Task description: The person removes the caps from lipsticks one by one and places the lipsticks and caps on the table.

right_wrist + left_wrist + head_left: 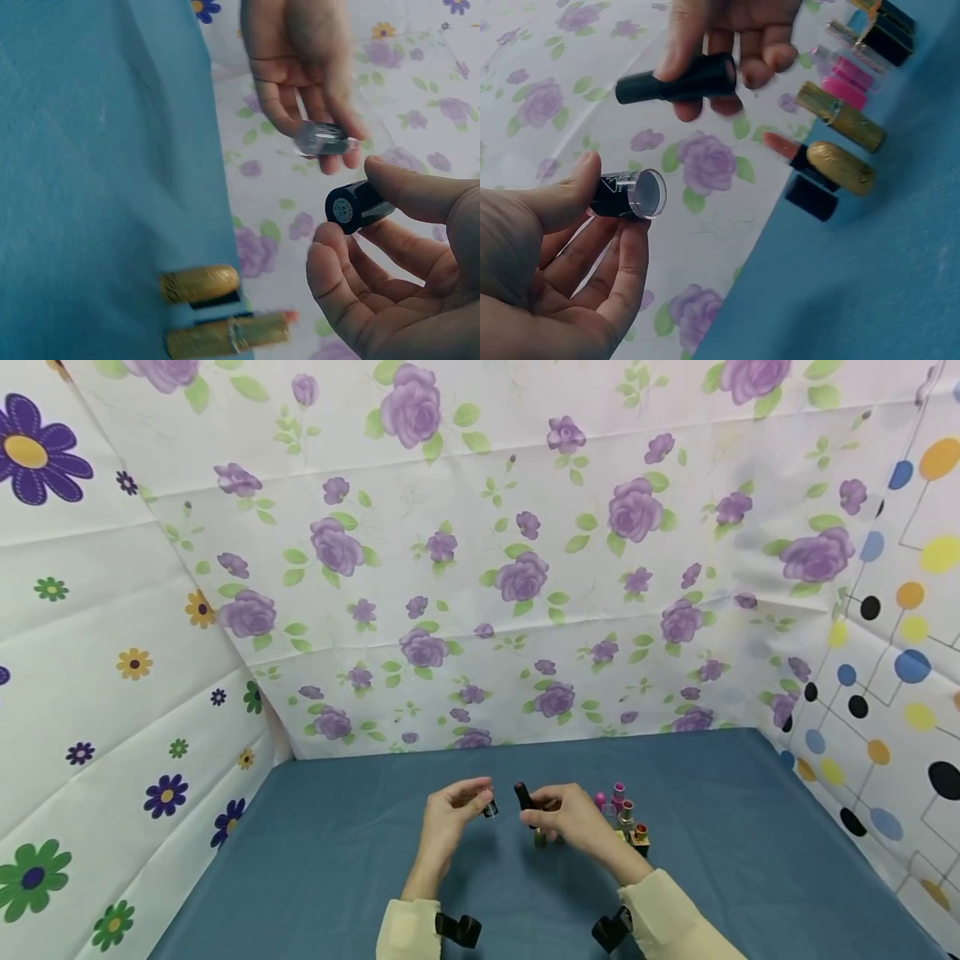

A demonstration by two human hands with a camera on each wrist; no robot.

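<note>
Between thumb and fingers, my left hand (448,814) holds a short lipstick cap (619,196), black with white lettering and a clear rim. My right hand (570,814) pinches a slim black lipstick tube (697,81); a round label shows on its base (343,211) in the right wrist view. Cap and tube are held apart above the table, the cap's clear rim turned toward the right hand in the left wrist view. Below the right hand stand an uncapped lipstick (781,145) with a pinkish tip, a rounded gold cap (841,169) and a gold tube (840,116).
Several more lipsticks, among them a pink one (618,795) and a black-and-gold one (640,837), stand beside the right forearm. A blue cloth (322,868) covers the table. Flower-patterned sheets (450,610) rise behind it and at the sides.
</note>
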